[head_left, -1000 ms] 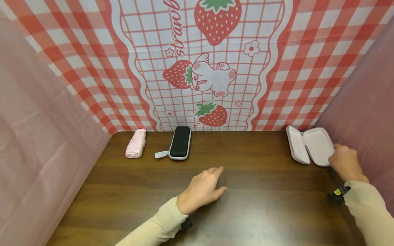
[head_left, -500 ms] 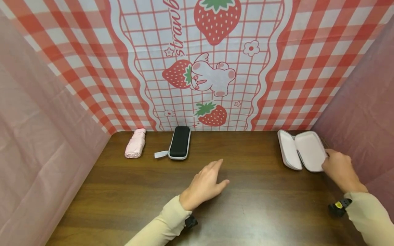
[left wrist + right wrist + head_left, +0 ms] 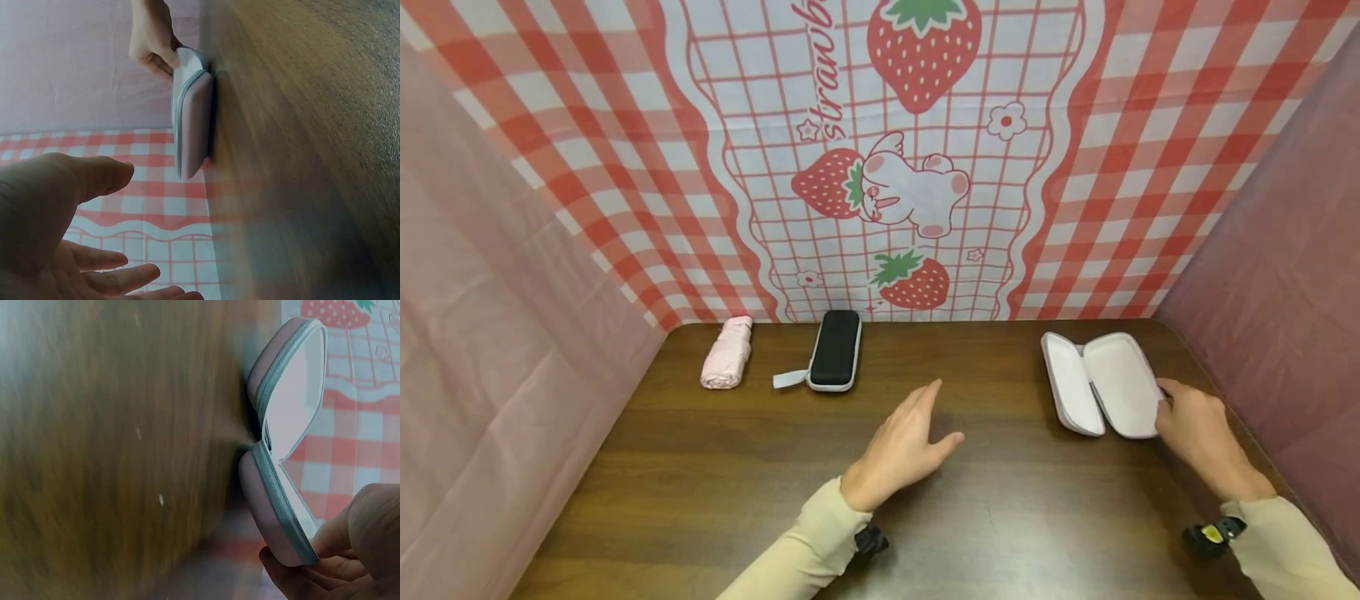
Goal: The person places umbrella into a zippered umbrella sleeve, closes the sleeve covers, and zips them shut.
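An unzipped hard-shell zipper case (image 3: pixel 1123 383), pink outside with a pale lining and grey zipper edges, lies spread wide at the right of the table. My right hand (image 3: pixel 1202 429) pinches the rim of its right half, thumb inside and fingers beneath, as the right wrist view (image 3: pixel 340 556) shows. Both halves look bare inside. My left hand (image 3: pixel 898 450) hovers over the middle of the table, fingers extended and thumb apart, holding nothing. In the left wrist view the case (image 3: pixel 195 119) appears edge-on beyond my left hand (image 3: pixel 81 219).
A black zipper case (image 3: pixel 836 348) with white trim and a pale strap lies at the back, left of centre. Beside it is a rolled pink cloth-like bundle (image 3: pixel 727 354). A checked strawberry curtain (image 3: pixel 910 192) closes off the back of the wooden table (image 3: pixel 700 483); pink fabric hangs on both sides.
My right hand has drawn the open pink case leftward and nearer to me, away from the right back corner. The left hand has shifted slightly forward, still extended.
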The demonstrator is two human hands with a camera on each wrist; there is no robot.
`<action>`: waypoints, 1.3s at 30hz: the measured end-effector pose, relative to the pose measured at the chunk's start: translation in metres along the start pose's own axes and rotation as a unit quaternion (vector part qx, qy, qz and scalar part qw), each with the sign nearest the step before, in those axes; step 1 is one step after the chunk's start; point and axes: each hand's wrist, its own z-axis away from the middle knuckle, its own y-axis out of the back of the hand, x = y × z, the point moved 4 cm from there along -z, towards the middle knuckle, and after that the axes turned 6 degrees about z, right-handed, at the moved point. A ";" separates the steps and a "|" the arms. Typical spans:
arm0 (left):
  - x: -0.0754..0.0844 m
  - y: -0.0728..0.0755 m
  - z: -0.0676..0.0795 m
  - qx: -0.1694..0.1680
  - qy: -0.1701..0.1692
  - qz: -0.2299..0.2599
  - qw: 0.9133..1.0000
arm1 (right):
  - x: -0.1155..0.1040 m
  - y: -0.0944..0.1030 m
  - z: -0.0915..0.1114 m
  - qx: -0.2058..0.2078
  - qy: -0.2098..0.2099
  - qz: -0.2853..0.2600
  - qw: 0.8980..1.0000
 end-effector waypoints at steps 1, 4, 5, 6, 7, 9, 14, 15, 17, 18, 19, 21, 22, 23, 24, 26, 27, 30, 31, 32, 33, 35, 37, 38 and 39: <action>0.000 0.000 0.000 0.000 0.001 0.001 1.000 | -0.003 -0.001 0.002 -0.004 0.000 -0.002 1.000; 0.000 -0.001 0.000 -0.001 0.003 0.016 1.000 | -0.013 -0.003 0.007 -0.006 0.007 -0.007 1.000; 0.000 -0.001 0.000 -0.001 0.005 0.022 1.000 | -0.016 -0.003 0.009 -0.006 0.009 -0.010 1.000; 0.000 -0.001 -0.001 0.000 0.006 0.029 1.000 | -0.019 -0.004 0.011 -0.004 0.011 -0.012 1.000; 0.001 -0.001 -0.001 0.001 0.007 0.034 0.999 | -0.022 -0.005 0.013 -0.004 0.012 -0.015 1.000; 0.002 0.000 -0.002 0.002 0.008 0.044 0.999 | -0.028 -0.006 0.017 -0.001 0.014 -0.020 1.000; 0.005 0.000 -0.003 -0.002 0.008 0.049 0.999 | -0.044 -0.007 0.023 0.012 0.026 -0.033 0.999; 0.005 0.000 -0.003 -0.003 0.010 0.051 0.999 | -0.048 -0.008 0.025 0.015 0.031 -0.036 0.999; 0.006 -0.002 -0.003 -0.006 0.012 0.052 0.999 | -0.055 -0.009 0.026 0.019 0.036 -0.041 0.998; 0.006 -0.003 -0.003 -0.007 0.012 0.053 0.999 | -0.058 -0.009 0.027 0.022 0.039 -0.043 0.998; 0.006 -0.003 -0.003 -0.009 0.011 0.053 0.998 | -0.062 -0.010 0.028 0.023 0.041 -0.045 0.998; 0.007 -0.005 -0.003 -0.011 0.008 0.053 0.998 | -0.069 -0.012 0.030 0.025 0.046 -0.048 0.997; 0.008 -0.005 -0.003 -0.012 0.006 0.053 0.998 | -0.073 -0.012 0.030 0.025 0.047 -0.049 0.997; 0.008 -0.006 -0.003 -0.011 0.004 0.054 0.998 | -0.076 -0.013 0.031 0.022 0.048 -0.050 0.997; 0.009 -0.006 -0.003 -0.010 0.003 0.055 0.998 | -0.079 -0.014 0.032 0.019 0.048 -0.052 0.997; 0.009 -0.006 -0.003 -0.008 0.003 0.054 0.999 | -0.087 -0.016 0.033 0.012 0.049 -0.057 0.997; 0.009 -0.006 -0.003 -0.007 0.002 0.053 0.999 | -0.090 -0.017 0.033 0.010 0.051 -0.059 0.997; 0.010 -0.007 -0.003 -0.007 0.003 0.049 0.999 | -0.100 -0.019 0.034 0.004 0.057 -0.065 0.996; 0.010 -0.007 -0.003 -0.007 0.002 0.049 0.999 | -0.103 -0.020 0.034 0.004 0.060 -0.066 0.996; 0.010 -0.008 -0.003 -0.007 0.001 0.048 0.999 | -0.106 -0.021 0.034 0.005 0.063 -0.067 0.996; 0.010 -0.008 -0.003 -0.007 0.000 0.046 0.999 | -0.109 -0.022 0.035 0.004 0.065 -0.069 0.995; 0.009 -0.009 -0.003 -0.005 -0.002 0.042 0.999 | -0.113 -0.023 0.035 0.002 0.068 -0.072 0.995; 0.009 -0.009 -0.004 0.000 -0.007 0.037 0.999 | -0.118 -0.025 0.036 -0.001 0.070 -0.076 0.995; 0.008 -0.010 -0.004 0.003 -0.007 0.034 0.999 | -0.120 -0.026 0.037 -0.003 0.069 -0.079 0.994; 0.007 -0.010 -0.004 0.004 -0.008 0.033 0.999 | -0.122 -0.026 0.037 -0.005 0.069 -0.082 0.994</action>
